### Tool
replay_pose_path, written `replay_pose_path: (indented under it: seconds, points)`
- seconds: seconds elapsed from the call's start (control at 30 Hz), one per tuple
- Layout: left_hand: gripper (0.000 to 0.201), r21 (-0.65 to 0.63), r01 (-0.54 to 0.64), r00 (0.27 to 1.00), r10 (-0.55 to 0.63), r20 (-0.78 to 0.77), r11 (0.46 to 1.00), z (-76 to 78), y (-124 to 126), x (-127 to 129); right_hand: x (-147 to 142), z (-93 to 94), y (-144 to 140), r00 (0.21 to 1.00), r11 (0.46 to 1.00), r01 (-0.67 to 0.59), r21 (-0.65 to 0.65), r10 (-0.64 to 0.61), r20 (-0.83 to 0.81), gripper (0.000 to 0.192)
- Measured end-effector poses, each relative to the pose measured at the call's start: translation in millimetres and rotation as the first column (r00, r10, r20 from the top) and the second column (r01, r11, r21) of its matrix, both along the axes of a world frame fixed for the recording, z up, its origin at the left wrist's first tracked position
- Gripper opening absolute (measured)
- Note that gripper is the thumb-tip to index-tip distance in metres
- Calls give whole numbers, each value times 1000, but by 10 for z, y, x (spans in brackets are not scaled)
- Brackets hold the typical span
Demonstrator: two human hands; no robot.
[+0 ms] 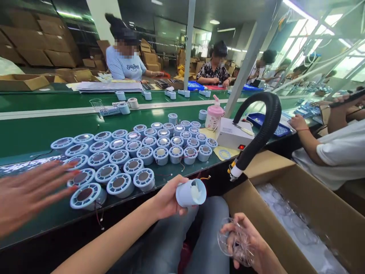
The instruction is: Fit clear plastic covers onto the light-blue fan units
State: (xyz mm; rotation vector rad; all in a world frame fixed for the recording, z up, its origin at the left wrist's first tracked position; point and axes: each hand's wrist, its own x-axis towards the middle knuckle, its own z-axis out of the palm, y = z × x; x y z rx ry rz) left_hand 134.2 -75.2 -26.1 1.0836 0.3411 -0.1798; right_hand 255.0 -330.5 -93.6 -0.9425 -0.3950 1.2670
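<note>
Blue cup (190, 193) in left hand (166, 199); clear cover (234, 243) in right hand (252, 243)

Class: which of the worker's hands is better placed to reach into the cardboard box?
Right hand, probably: it is beside the cardboard box, holding a clear part; the left hand holds a blue cup.
</note>
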Motion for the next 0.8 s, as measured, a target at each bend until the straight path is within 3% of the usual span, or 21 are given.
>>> replay_pose_path:
  seconds: [0.07, 0.17, 0.23, 0.33, 0.43, 0.53, 0.6, 0.63, 0.7, 0.73, 0.8]
  points:
    - [41, -176, -2, 996, -14, -89, 984, -90, -89, 5, -72, 158, 23, 998, 1000, -14, 2, 14, 60, 53]
    - [39, -248, 33, 986, -72, -150, 968, -174, -181, 6, -109, 318, -14, 923, 997, 76, -22, -62, 380, 41]
    - [44, -161, 129, 975, -154, -158, 979, -198, -199, -2, -103, 382, -58, 748, 993, 114, -15, -76, 660, 27]
    - [45, 23, 291, 943, -283, -172, 956, -190, -192, -7, -86, 449, -67, 380, 998, 67, 3, -29, 924, 18]
    - [39, 150, 361, 927, -337, -166, 920, -126, -205, 9, -92, 483, 34, 70, 998, 55, -33, 29, 997, 34]
    - [26, 298, 383, 924, -359, -134, 874, -26, -256, 17, -117, 490, 183, -101, 990, 84, -110, 119, 988, 48]
    - [18, 525, 346, 932, -352, -93, 778, 39, -298, -1, -133, 503, 259, -116, 975, 91, -202, 211, 970, 45]
    - [16, 659, 310, 934, -350, -76, 685, 65, -317, -18, -139, 514, 283, -96, 965, 77, -250, 257, 962, 40]
    - [18, 850, 227, 936, -348, -56, 475, 93, -345, -61, -146, 539, 306, 1, 946, 18, -323, 323, 946, 26]
    - [18, 890, 190, 939, -342, -41, 414, 93, -352, -82, -149, 549, 308, 76, 941, -13, -338, 338, 938, 19]
    - [18, 891, 109, 953, -301, 31, 440, 62, -355, -118, -158, 557, 306, 244, 945, -21, -327, 322, 915, 9]
